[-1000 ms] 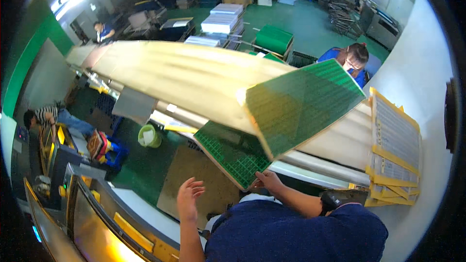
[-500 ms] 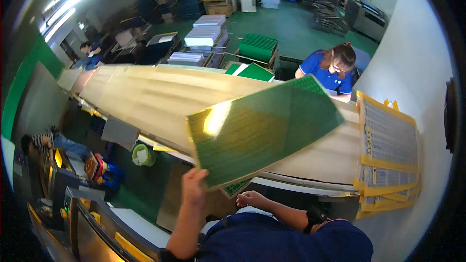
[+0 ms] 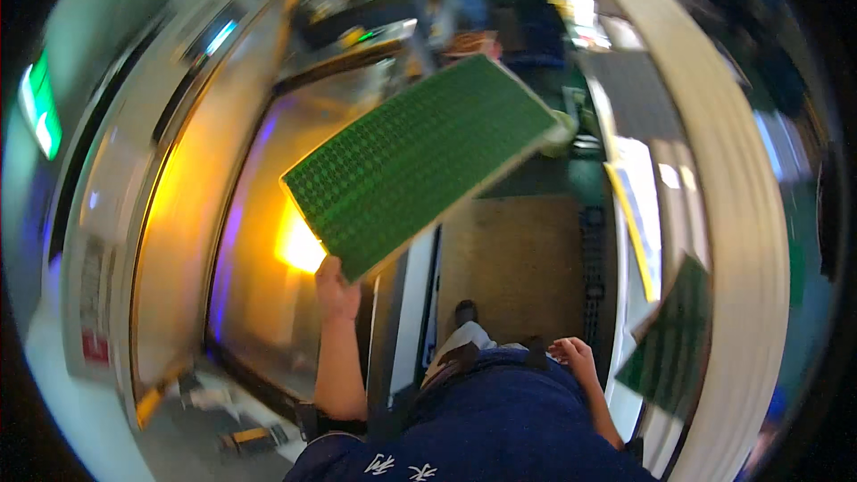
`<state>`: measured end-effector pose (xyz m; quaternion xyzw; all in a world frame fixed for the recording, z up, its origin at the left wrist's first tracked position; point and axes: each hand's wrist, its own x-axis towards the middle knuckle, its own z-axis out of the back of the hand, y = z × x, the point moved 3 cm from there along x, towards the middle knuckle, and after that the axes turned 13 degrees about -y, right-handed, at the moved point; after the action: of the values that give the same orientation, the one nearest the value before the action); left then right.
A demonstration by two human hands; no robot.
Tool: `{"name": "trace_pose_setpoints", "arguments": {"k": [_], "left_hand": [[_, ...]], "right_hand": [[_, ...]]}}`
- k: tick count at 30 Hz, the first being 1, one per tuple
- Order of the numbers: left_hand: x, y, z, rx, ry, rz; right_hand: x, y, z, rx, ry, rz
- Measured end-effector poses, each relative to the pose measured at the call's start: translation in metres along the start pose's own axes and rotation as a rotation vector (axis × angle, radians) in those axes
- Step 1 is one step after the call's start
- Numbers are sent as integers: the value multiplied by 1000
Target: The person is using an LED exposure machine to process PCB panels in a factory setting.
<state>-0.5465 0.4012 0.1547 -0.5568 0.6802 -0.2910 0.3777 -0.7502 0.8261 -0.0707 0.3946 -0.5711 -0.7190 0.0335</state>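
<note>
My left hand grips the near corner of a large green circuit board panel with a fine repeating pattern and pale edges. The panel is held up and tilted, partly in front of the glowing glass bed of an open machine. Low beside my body, my right hand hangs with its fingers loosely apart and nothing visible in them. Close to that hand, a second green panel lies at the edge of the long pale table.
The machine's raised framed lid stands at the left. Underfoot is a brown mat. A pale green bin shows beyond the panel's far corner. A grey sheet sits along the table's side. Another person is partly visible ahead, blurred.
My view and body have swung left from the long table to the lit machine. The panel has come along in my left hand, while my right hand remains low.
</note>
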Motion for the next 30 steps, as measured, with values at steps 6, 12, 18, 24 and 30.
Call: {"name": "trace_pose_setpoints", "arguments": {"k": [6,12,18,24,30], "left_hand": [[37,8,157,-137,-379,-105],[91,19,255,-230,-698,-162],[130,31,287,-299,-744,-38],[117,-18,238,967,-201,-120],[134,-14,278,1902,-430,-314]], "right_hand": [[59,49,-82,-244,210,37],[106,98,-200,-496,428,163],[149,179,-349,-652,643,286],[94,380,-516,-673,884,963],[-32,589,-607,120,480,1907]]}}
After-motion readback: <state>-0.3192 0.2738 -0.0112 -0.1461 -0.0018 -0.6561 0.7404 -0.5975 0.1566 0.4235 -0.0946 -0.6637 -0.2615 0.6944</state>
